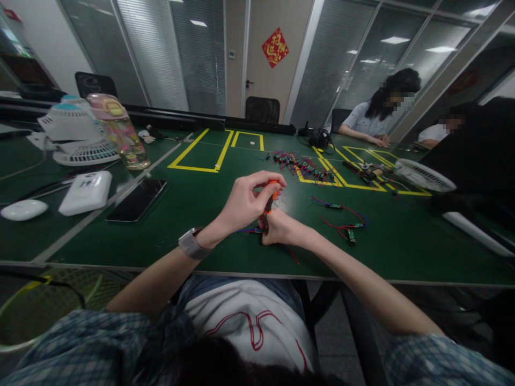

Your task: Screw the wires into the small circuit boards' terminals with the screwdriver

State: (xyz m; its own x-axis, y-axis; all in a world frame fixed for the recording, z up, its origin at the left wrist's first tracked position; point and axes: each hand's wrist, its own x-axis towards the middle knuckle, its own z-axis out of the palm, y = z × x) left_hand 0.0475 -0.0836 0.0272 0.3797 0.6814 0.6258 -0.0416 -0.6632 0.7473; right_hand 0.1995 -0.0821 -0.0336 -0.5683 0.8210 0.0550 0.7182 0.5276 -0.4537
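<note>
In the head view my left hand (255, 198), with a watch on its wrist, is closed round the upper end of an orange-and-black hand tool (270, 203). Just below it, my right hand (279, 228) is closed at the tool's lower part. The tool stands nearly upright; its exact kind and its tip are hidden by my fingers. Blue wires (247, 230) come out left of my right hand, and a red wire (295, 254) comes out below it. What they join to is mostly covered. Several small green circuit boards (351, 236) with red and blue wires lie to the right.
A pile of wired boards (301, 165) lies farther back. A phone (137, 200), white power bank (86, 192), white oval case (24, 209), bottle (120, 134) and small fan (74, 134) stand or lie at left. Another person (370, 118) sits across at right.
</note>
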